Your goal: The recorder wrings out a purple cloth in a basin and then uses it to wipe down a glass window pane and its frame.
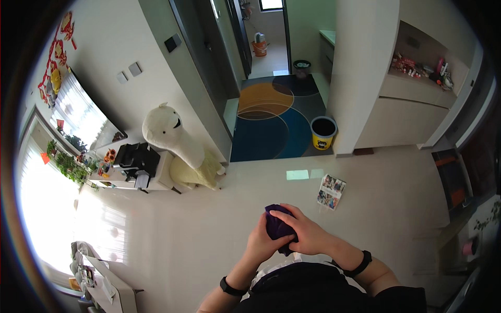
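Note:
Close in front of my body, both hands are closed around a crumpled dark purple bundle [277, 225]. It looks like thin cloth or plastic film; the exact kind cannot be made out. My left hand [262, 241] grips its left and lower side, with the thumb pressed across the front. Over the top and right side lies my right hand [309, 230], its thumb near the left thumb. Part of the bundle is hidden behind the fingers, and its lower end pokes out below them.
A trash can [323, 143] with a yellow lower part stands by the wall corner, beside a patterned rug [269, 128]. On the floor ahead lies a flat picture-covered item [331, 192]. A large alpaca plush [182, 146] stands left, near a black printer [136, 160]. A table [122, 292] is lower left.

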A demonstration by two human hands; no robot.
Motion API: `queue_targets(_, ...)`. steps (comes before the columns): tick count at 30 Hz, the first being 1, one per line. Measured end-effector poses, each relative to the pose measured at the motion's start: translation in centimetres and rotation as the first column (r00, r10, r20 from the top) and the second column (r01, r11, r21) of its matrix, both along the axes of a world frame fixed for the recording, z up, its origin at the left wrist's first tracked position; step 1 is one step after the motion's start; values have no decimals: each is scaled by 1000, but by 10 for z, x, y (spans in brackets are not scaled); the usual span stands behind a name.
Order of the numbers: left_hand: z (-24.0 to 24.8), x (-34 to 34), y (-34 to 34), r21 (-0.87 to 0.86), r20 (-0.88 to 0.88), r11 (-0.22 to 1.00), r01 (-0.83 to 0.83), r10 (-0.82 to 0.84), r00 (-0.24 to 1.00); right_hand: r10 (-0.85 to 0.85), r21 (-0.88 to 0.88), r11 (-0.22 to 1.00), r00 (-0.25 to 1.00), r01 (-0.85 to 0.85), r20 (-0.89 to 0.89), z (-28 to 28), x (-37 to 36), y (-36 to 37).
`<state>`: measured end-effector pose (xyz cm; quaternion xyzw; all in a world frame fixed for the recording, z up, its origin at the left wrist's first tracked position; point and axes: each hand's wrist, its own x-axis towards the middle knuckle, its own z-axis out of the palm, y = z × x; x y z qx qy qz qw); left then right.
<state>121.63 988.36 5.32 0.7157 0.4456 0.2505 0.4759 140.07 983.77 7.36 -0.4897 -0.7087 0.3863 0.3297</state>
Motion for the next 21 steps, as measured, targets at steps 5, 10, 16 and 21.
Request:
queue_targets(5, 3, 34, 121, -51, -62, 985, -163, 160, 985, 61, -2, 998, 998, -61, 29, 2, 33, 140)
queue_targets(10, 0, 66, 248, -51, -87, 978, -204, 199, 976, 104, 40, 994, 994, -105, 36, 0, 67, 275)
queue_targets(16, -7, 110, 423, -94, 62, 985, -144, 150, 987, 5, 38, 999, 995, -8, 102, -3, 105, 434)
queue_targets(21, -3, 153, 552, -79, 7, 997, -9, 10, 1000, -73, -46, 996, 992, 78, 98, 7, 145, 550)
